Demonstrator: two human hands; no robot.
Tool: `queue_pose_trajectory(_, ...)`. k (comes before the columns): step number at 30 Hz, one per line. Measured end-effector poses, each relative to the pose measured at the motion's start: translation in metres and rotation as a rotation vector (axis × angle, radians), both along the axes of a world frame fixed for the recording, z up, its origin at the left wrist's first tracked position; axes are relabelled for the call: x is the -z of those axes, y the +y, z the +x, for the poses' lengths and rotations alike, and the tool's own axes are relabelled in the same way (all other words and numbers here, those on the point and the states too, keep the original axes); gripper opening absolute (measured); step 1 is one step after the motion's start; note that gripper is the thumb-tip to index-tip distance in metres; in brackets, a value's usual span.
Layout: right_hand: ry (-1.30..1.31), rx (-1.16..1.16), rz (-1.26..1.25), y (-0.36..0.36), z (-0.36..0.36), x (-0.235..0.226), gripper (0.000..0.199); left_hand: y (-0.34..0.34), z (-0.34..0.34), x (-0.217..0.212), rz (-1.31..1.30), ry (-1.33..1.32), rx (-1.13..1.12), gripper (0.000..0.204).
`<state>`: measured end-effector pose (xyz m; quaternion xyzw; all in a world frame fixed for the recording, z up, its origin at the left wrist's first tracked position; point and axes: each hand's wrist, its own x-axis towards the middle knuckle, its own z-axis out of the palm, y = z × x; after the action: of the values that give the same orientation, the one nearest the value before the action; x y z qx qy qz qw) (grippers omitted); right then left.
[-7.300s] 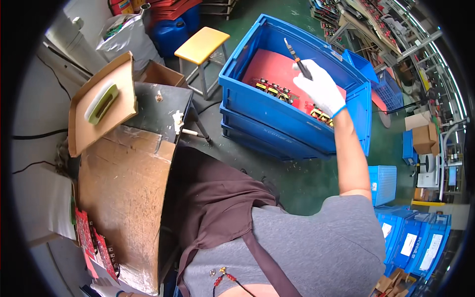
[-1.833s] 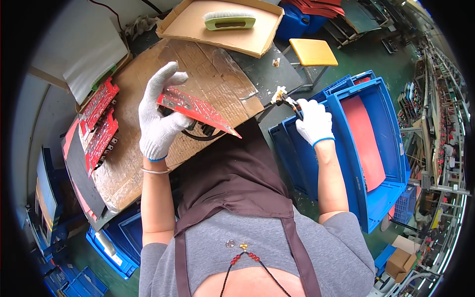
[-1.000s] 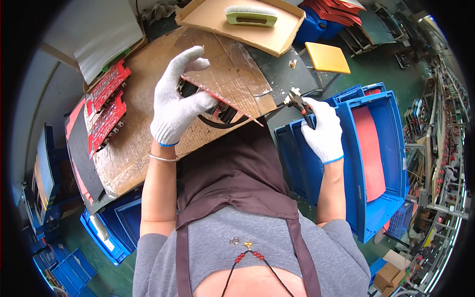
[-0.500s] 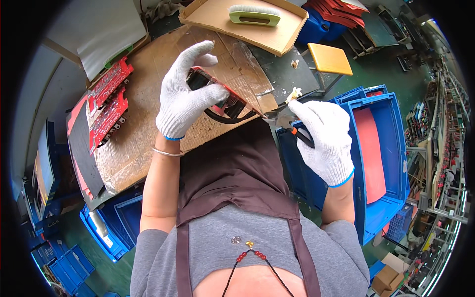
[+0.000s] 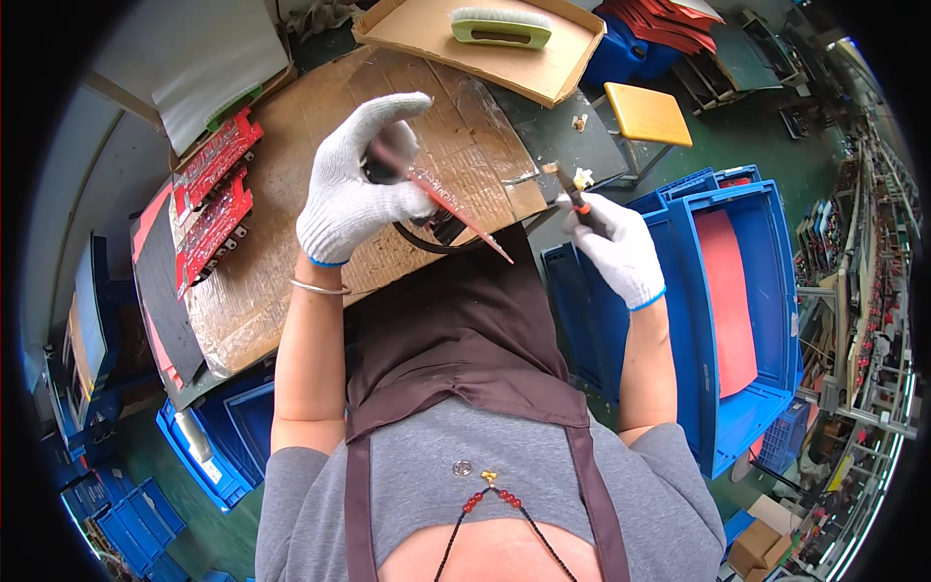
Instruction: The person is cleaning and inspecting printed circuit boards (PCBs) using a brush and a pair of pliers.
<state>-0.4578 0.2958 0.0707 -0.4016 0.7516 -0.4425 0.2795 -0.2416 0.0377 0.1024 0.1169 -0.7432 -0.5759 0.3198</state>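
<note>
My left hand (image 5: 357, 189), in a white knit glove, grips a red circuit board (image 5: 464, 215) above the near edge of the work table. The board is tilted steeply and shows almost edge-on; dark parts sit on its underside, and a black cable (image 5: 427, 244) loops below it. In my gloved right hand (image 5: 621, 254) is a pair of pliers (image 5: 574, 194) with orange-and-black handles. Their jaws point up and away, apart from the board. Behind them, pale scraps (image 5: 583, 178) lie on the dark tabletop.
Worn cardboard (image 5: 281, 223) covers much of the table. Two red circuit boards (image 5: 215, 233) lie at its left. At the back, a cardboard tray (image 5: 407, 24) holds a green brush (image 5: 499, 29). A blue crate (image 5: 690, 320) stands at my right, a yellow stool (image 5: 648, 114) beyond.
The right hand with the pliers has moved left and slightly up, its jaws swinging upward away from the board. My left hand has turned the board, so it shows more edge-on.
</note>
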Motion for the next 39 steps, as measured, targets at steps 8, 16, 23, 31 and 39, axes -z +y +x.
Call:
queue_pose_trajectory(8, 0.834, 0.348, 0.226, 0.035, -0.015, 0.039, 0.044, -0.024, 0.026, 0.023, 0.026, 0.072, -0.150, 0.121)
queue_pose_trajectory(16, 0.945, 0.177, 0.614, 0.027, -0.005, 0.054, 0.056, -0.041, 0.083, 0.088, 0.107, -0.016, -0.288, 0.125)
queue_pose_trajectory(23, 0.828, 0.196, 0.471, 0.030, -0.010, 0.046, 0.050, -0.015, 0.153, 0.117, 0.164, -0.397, -0.405, 0.095)
queue_pose_trajectory(31, 0.604, 0.250, 0.421, 0.037, -0.038, 0.054, 0.043, 0.019, 0.132, 0.072, 0.896, 0.107, -0.367, 0.044)
queue_pose_trajectory(39, 0.425, -0.014, -0.036, -0.014, 0.030, 0.002, 0.056, -0.002, 0.112, 0.082, 0.545, -0.098, -0.526, 0.065)
